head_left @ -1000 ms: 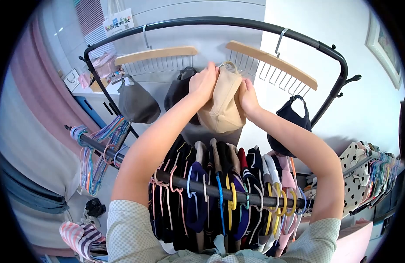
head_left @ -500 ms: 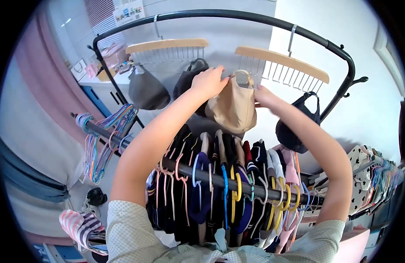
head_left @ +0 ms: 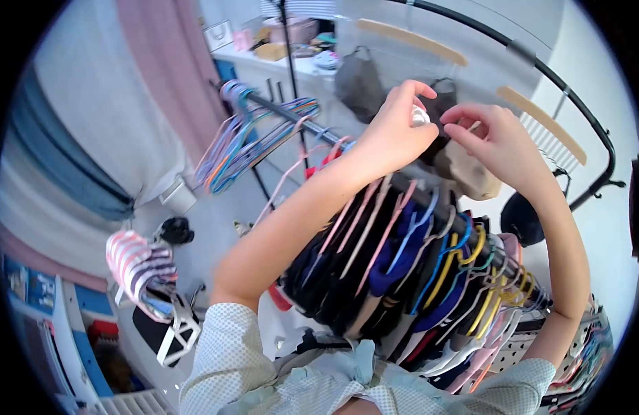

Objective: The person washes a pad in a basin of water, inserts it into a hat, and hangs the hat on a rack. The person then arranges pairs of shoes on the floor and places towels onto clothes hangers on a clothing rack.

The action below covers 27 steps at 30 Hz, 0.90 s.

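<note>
My left hand [head_left: 402, 128] is raised above the clothes rail, its fingers curled round a small white thing [head_left: 420, 116] I cannot make out. Close to its right hovers my right hand [head_left: 491, 138], with bent fingers and a gap between thumb and index finger; I see nothing held there. Behind and below my right hand hangs a beige bra-like garment [head_left: 468, 174], its upper part hidden by the hand. A dark one [head_left: 440, 100] shows just behind, between my hands. Farther left hangs a grey one [head_left: 359, 84], below a wooden hanger [head_left: 411, 41].
Packed clothes on coloured hangers [head_left: 402, 256] fill the rail beneath my arms. Bare hangers [head_left: 254, 142] bunch at its left end. A second wooden hanger [head_left: 544, 124] and a black garment [head_left: 523, 218] hang at right. A striped cloth [head_left: 141, 266] lies lower left.
My view has swung left, so the rack sits farther right. Both hands have come off the sides of the beige garment and closer together; a small white thing now shows at my left hand.
</note>
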Available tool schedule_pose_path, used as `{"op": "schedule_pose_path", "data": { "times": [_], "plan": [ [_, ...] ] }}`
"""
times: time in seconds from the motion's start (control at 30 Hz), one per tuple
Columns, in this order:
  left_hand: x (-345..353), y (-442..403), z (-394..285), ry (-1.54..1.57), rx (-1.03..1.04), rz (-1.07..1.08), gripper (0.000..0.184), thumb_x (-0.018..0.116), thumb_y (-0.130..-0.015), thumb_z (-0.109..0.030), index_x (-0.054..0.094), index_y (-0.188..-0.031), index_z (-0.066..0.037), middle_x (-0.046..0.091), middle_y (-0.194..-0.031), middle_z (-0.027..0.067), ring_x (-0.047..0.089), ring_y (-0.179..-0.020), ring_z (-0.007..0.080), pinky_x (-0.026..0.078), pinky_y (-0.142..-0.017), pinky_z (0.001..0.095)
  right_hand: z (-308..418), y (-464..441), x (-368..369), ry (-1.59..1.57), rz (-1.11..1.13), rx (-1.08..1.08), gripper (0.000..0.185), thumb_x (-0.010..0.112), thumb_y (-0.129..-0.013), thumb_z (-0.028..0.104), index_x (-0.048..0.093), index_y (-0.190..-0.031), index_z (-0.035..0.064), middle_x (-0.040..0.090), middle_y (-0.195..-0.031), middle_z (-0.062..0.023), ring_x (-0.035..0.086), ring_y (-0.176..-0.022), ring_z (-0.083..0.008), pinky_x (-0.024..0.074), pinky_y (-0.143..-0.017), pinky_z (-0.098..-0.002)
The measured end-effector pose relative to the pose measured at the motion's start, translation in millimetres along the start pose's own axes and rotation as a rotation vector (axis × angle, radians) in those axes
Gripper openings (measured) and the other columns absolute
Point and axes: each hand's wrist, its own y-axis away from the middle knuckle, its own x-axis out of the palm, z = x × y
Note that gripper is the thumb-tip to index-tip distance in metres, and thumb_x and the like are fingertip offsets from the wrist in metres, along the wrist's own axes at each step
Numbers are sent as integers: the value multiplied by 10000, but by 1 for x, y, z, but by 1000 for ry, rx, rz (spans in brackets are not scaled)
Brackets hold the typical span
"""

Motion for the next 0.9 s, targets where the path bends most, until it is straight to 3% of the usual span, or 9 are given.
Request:
{"op": "schedule_pose_path", "data": {
  "times": [0.13,0.23,0.33,0.53,0.57,0.6,0.73,0.8,0.9],
  "plan": [
    [-57,77,-23,288,-249,-87,435,485,-772,-6,416,-1192,-99,406,-1028,40,465,-957,121,394,-790,243,68,-13,47,-18,167,-167,247,616,-767,284,647,-896,76,635,-716,-90,616,-644,-228,481,-609,-330],
    [-103,135,-18,331,-201,-142,433,473,-778,-10,408,-1199,-87,408,-1043,38,465,-969,122,386,-819,243,112,-22,96,-97,203,-352,243,632,-756,293,634,-837,64,629,-690,-90,614,-635,-252,479,-594,-350],
    [-139,199,-17,230,-244,-390,382,489,-813,-48,409,-1184,-87,416,-1034,32,479,-944,108,400,-785,230,160,-28,149,-193,297,-441,234,619,-776,292,633,-834,66,632,-712,-102,613,-647,-267,472,-597,-374],
    [-221,341,-5,306,-442,-536,273,535,-872,-160,463,-1111,-51,493,-994,56,553,-845,112,506,-678,239,268,-22,247,-323,489,-520,271,599,-774,329,648,-819,65,635,-757,-95,612,-678,-267,475,-616,-379],
    [-231,366,-1,259,-462,-575,268,534,-877,-170,497,-1106,-37,564,-1023,45,575,-879,117,512,-726,267,283,-20,268,-352,522,-541,278,596,-773,337,649,-825,69,636,-772,-93,614,-689,-269,475,-615,-376],
    [-240,390,4,232,-482,-617,273,535,-878,-175,499,-1112,-36,563,-1025,44,574,-879,115,509,-728,266,297,-17,291,-393,510,-628,233,621,-775,234,624,-833,8,612,-746,-116,609,-619,-224,468,-573,-316],
    [-267,480,22,108,-513,-787,283,557,-868,-193,529,-1107,-45,552,-995,38,560,-817,92,473,-662,226,354,6,373,-498,585,-713,225,632,-775,218,616,-827,0,603,-738,-102,586,-577,-180,451,-545,-284],
    [-276,523,35,-35,-549,-869,287,563,-865,-197,533,-1104,-43,557,-984,36,555,-808,88,457,-654,216,381,21,408,-600,726,-580,250,615,-777,298,628,-842,56,626,-759,-76,601,-612,-213,465,-577,-330],
    [-283,575,39,0,-718,-1089,301,591,-846,-194,536,-1097,-37,565,-956,52,554,-744,87,444,-630,215,413,45,470,-781,964,-378,248,632,-785,270,626,-869,37,635,-754,-56,604,-595,-141,464,-565,-276]
  ]
}}
